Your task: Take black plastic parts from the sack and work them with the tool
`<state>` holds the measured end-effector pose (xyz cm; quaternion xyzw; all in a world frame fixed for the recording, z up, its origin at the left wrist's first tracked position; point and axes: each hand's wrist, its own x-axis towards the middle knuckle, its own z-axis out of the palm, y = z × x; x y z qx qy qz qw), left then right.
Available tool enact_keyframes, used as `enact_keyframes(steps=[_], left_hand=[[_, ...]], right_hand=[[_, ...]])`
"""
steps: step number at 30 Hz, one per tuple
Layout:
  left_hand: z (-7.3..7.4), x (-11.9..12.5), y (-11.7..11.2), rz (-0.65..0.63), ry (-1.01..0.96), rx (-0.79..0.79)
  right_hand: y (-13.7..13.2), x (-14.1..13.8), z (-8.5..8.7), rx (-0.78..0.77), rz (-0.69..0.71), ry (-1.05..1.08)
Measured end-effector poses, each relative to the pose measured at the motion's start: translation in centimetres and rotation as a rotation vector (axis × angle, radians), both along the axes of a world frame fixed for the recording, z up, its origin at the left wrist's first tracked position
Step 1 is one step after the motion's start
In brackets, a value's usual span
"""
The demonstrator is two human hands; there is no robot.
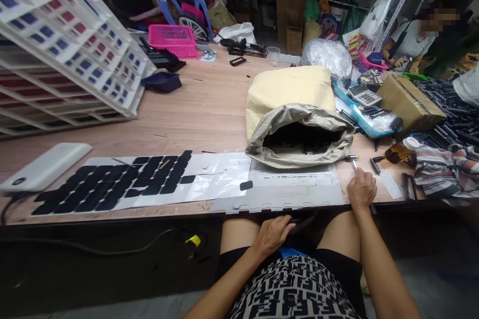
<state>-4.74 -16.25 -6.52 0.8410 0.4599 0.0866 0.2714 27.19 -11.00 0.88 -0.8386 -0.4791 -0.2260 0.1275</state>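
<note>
My right hand (362,190) is closed around a small hammer (355,165) at the front edge of the table. Its metal head points away from me, and the dark handle end sticks out below my palm. Over my lap, just below the table edge, my left hand (275,235) has its fingers curled on a dark object (304,221), too shadowed to name. A cream sack (290,87) lies between and beyond my hands, its rolled mouth facing me and dark pieces inside. Left of it, rows of black rounded patches (123,179) lie on a white sheet (220,179).
A white plastic crate (75,50) leans at the left, behind a white flat device (47,167). Rightward are a brown bottle (400,151), a calculator (362,93), a cardboard box (409,102) and a striped cloth (445,169). Another person (411,40) sits at back right.
</note>
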Motion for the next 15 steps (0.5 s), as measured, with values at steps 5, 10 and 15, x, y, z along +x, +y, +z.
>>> enact_keyframes(steps=[5,10,15], left_hand=[[0.3,1.1,1.7,0.177,0.202,-0.233],[1.5,3.5,1.5,0.031,0.141,-0.317],[1.1,6.6,0.7,-0.192,0.223,-0.419]], right_hand=[[-0.1,-0.1,0.0,0.000,0.000,-0.014],[-0.1,-0.1,0.1,-0.019,-0.007,-0.011],[-0.1,-0.3,0.3,-0.039,-0.011,0.017]])
